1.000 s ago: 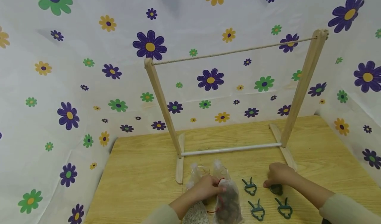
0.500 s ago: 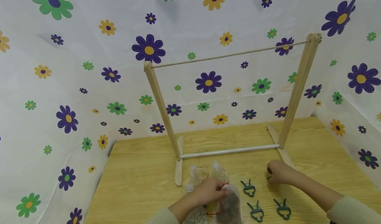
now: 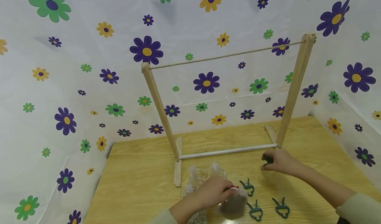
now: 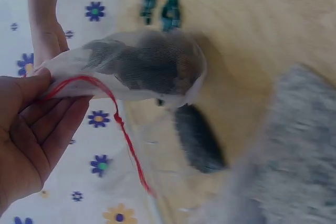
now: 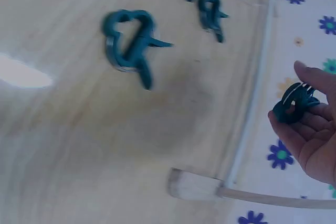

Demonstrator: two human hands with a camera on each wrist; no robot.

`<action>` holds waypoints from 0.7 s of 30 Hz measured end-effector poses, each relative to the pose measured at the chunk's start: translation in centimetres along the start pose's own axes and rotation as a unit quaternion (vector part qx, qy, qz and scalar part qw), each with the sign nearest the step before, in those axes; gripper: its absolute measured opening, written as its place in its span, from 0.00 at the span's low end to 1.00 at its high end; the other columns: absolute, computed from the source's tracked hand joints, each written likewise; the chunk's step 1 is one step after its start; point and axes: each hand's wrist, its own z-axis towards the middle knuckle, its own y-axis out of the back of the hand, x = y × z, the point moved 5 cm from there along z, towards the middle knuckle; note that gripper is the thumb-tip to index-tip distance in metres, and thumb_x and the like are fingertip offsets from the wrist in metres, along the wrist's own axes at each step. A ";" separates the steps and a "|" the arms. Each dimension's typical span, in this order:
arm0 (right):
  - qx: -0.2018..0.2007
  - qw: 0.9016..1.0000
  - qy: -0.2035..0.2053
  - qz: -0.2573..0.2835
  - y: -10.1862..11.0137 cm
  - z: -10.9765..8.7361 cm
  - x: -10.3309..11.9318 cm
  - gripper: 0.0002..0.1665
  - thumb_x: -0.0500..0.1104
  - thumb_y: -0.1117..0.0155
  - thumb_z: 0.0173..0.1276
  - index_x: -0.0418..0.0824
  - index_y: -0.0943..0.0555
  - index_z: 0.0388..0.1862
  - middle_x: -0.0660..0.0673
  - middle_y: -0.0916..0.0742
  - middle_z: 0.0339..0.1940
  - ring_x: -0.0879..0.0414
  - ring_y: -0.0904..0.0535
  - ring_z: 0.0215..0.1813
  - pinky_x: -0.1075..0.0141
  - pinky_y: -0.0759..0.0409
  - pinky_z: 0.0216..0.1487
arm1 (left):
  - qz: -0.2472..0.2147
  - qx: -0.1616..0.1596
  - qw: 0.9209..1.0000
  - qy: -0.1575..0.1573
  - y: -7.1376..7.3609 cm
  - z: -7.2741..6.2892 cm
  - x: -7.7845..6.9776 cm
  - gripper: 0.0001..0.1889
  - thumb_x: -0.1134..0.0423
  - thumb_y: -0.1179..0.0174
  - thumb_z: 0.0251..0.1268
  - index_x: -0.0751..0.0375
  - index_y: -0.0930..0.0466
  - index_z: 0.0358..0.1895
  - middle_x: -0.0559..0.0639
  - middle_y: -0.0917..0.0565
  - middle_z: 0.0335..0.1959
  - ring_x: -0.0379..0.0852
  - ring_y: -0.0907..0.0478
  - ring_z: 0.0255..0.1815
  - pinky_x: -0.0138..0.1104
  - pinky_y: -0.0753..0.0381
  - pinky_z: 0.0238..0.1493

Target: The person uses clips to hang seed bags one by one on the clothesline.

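My left hand [image 3: 212,192] pinches the gathered neck of a white mesh drawstring bag [image 3: 235,204] with dark contents. In the left wrist view a red cord [image 4: 123,124] dangles from its neck, and the bag hangs over the table. My right hand [image 3: 284,164] holds a dark green plastic clip [image 5: 294,103] between thumb and fingers, raised near the frame's right foot. Similar green clips [image 3: 281,208] lie on the tabletop between my hands. Beneath my left forearm lies another mesh bag [image 3: 197,217] with grey contents, partly hidden.
A wooden frame stands at the back, its left post [image 3: 159,108] and right post [image 3: 294,95] joined by a rope [image 3: 226,56] above and a white rod [image 3: 227,151] below. Other sheer bag tops [image 3: 215,168] show beyond my left hand. Flower-printed sheeting [image 3: 178,16] surrounds the table [image 3: 134,171].
My right hand has picked up a clip from the table and moved it up toward the frame. My left hand has lifted the bag by its neck and shifted it slightly right.
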 end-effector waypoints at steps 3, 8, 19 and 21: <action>-0.006 0.999 -0.024 0.039 2.3 0.2 1.1 0.13 0.47 0.28 0.56 0.41 0.21 0.31 0.54 0.18 0.24 0.64 0.28 0.25 0.70 0.29 0.27 | 0.007 -0.014 1.000 -0.019 1.2 0.6 -1.0 0.15 0.53 0.51 0.72 0.55 0.19 0.31 0.36 0.28 0.13 0.26 0.35 0.11 0.21 0.35 0.18; -0.015 0.995 -0.056 0.082 5.9 0.5 2.6 0.20 0.51 0.28 0.56 0.38 0.18 0.40 0.48 0.12 0.34 0.59 0.18 0.36 0.68 0.21 0.37 | -0.011 -0.050 0.998 -0.028 3.6 1.7 -2.5 0.14 0.55 0.49 0.72 0.57 0.20 0.29 0.41 0.23 0.15 0.29 0.31 0.12 0.20 0.34 0.19; -0.015 0.980 -0.041 0.196 10.7 1.2 5.2 0.20 0.44 0.32 0.62 0.32 0.20 0.49 0.42 0.13 0.43 0.61 0.17 0.44 0.70 0.22 0.46 | -0.004 -0.077 0.996 -0.045 8.8 4.1 -5.2 0.12 0.57 0.49 0.71 0.57 0.18 0.39 0.44 0.21 0.18 0.30 0.29 0.14 0.21 0.30 0.23; -0.031 0.981 -0.035 0.189 11.8 1.2 5.8 0.19 0.44 0.32 0.62 0.33 0.20 0.48 0.45 0.12 0.42 0.62 0.17 0.43 0.71 0.22 0.46 | 0.001 -0.082 0.996 -0.042 9.5 4.5 -5.5 0.11 0.57 0.48 0.71 0.57 0.19 0.36 0.44 0.22 0.18 0.31 0.29 0.14 0.22 0.31 0.21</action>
